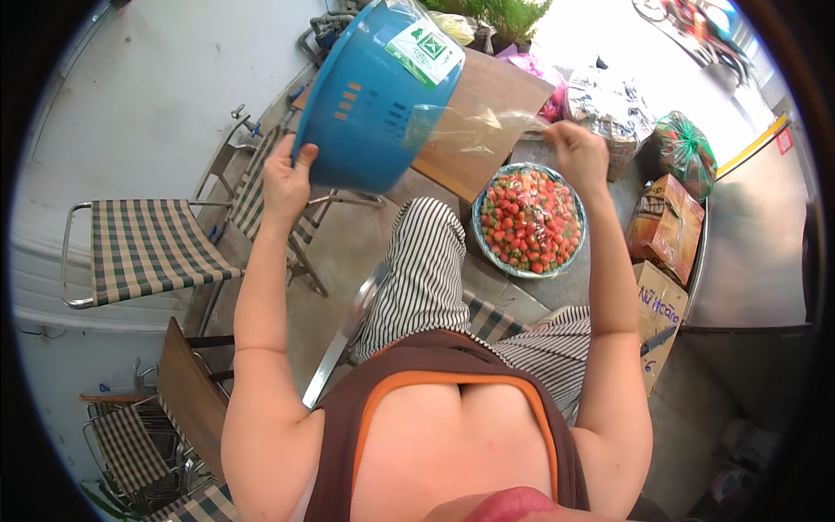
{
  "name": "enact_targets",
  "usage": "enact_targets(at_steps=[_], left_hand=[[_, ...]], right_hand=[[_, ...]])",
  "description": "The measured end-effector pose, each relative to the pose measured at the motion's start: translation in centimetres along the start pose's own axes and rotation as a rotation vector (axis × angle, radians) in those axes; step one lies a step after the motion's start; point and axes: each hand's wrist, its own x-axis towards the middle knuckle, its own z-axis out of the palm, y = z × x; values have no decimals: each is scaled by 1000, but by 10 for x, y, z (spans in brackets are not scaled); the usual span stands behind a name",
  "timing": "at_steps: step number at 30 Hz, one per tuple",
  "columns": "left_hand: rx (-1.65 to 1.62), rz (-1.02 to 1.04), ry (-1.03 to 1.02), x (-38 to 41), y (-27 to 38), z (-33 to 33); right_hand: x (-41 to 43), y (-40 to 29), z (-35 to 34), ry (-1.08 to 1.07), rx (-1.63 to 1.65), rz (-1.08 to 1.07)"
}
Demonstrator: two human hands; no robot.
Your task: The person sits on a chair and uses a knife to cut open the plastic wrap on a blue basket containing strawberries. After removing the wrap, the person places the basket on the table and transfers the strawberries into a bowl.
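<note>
My left hand [288, 179] grips the rim of a blue plastic basket [385, 85] with slots in its wall and a green and white label on it. The basket is tilted, held up in front of me. My right hand [577, 153] is closed on the end of a strip of clear plastic film [466, 127], which stretches across to the basket's side. Below my right hand, a round basin of strawberries [531, 222] stands on the floor, covered with clear film.
A wooden board or low table [483, 111] lies beyond my knee. Checked folding chairs [156, 241] stand at left. At right are cardboard boxes [665, 225], a green plastic bag [688, 153] and a wrapped bundle [607, 111]. A motorbike [701, 36] is at the top right.
</note>
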Motion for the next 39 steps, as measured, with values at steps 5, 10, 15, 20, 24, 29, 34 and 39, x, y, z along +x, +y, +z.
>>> enact_targets(at_steps=[5,10,15,20,24,29,34,39], left_hand=[[-289,-73,126,-6,-32,-15],[-476,-144,121,-2,-46,-21],[-413,-103,222,6,-38,-11],[-177,-76,218,10,20,25],[-175,-81,221,11,28,35],[-181,-178,230,6,16,28],[-174,-180,223,0,1,14],[-411,-42,268,-10,-36,4]], right_hand=[[5,91,-19,-78,-156,403],[-6,87,-36,-318,642,552],[11,4,-55,-34,1545,391],[24,-85,-13,-208,1186,21],[10,-160,47,239,166,-122],[4,-164,63,302,273,-76],[-4,-157,61,282,275,-181],[-9,-127,32,220,207,-140]])
